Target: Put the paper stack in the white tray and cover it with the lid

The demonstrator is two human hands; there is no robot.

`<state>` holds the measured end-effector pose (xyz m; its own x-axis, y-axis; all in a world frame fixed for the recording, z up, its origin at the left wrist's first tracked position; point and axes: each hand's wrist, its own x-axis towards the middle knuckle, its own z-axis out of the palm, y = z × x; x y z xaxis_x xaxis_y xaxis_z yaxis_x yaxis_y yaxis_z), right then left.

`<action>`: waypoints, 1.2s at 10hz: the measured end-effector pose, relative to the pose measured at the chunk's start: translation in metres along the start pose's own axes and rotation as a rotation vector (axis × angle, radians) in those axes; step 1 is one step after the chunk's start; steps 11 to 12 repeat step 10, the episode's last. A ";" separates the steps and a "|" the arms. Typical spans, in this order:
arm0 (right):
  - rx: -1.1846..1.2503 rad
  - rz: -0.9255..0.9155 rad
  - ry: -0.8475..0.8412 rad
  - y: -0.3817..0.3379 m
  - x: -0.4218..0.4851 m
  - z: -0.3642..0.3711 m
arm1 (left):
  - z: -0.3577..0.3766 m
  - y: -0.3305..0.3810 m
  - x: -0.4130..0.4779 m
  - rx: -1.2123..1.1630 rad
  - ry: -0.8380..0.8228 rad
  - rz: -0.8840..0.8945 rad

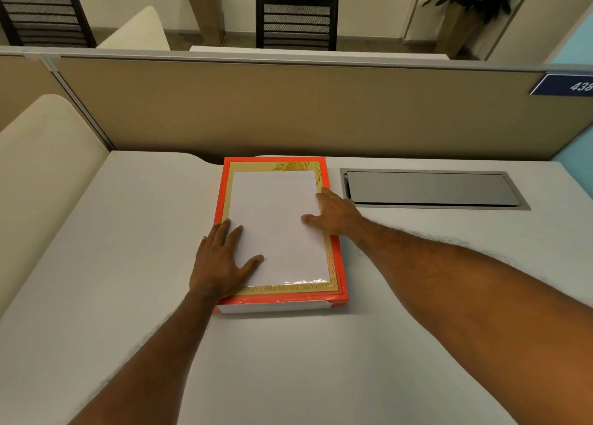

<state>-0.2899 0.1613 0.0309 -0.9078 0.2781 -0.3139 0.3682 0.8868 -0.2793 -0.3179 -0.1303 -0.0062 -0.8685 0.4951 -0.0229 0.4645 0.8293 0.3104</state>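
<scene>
— Any writing? 
— Only "438" on a blue plaque (566, 85), far right on the tan partition (288, 110).
— And the surface?
— White desk (321, 360), grey hatch (430, 188) at right.
— Hands?
— Left hand (221, 264) and right hand (337, 214) spread flat on the paper stack (276, 225), atop the orange-rimmed lid (337, 257), mid-desk.
</scene>
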 end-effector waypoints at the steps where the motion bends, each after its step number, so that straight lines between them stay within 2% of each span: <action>1: 0.088 0.012 -0.066 0.000 -0.009 0.007 | -0.001 -0.003 -0.003 -0.007 -0.020 0.005; 5: 0.135 0.012 0.226 -0.002 -0.081 0.080 | 0.002 -0.006 -0.007 0.058 -0.059 0.046; 8: 0.092 0.008 0.171 -0.001 -0.084 0.069 | -0.006 -0.001 -0.006 0.131 -0.123 0.039; 10: 0.032 0.009 0.217 0.010 -0.096 0.031 | -0.027 0.038 0.005 0.177 -0.086 0.125; 12: 0.032 0.009 0.217 0.010 -0.096 0.031 | -0.027 0.038 0.005 0.177 -0.086 0.125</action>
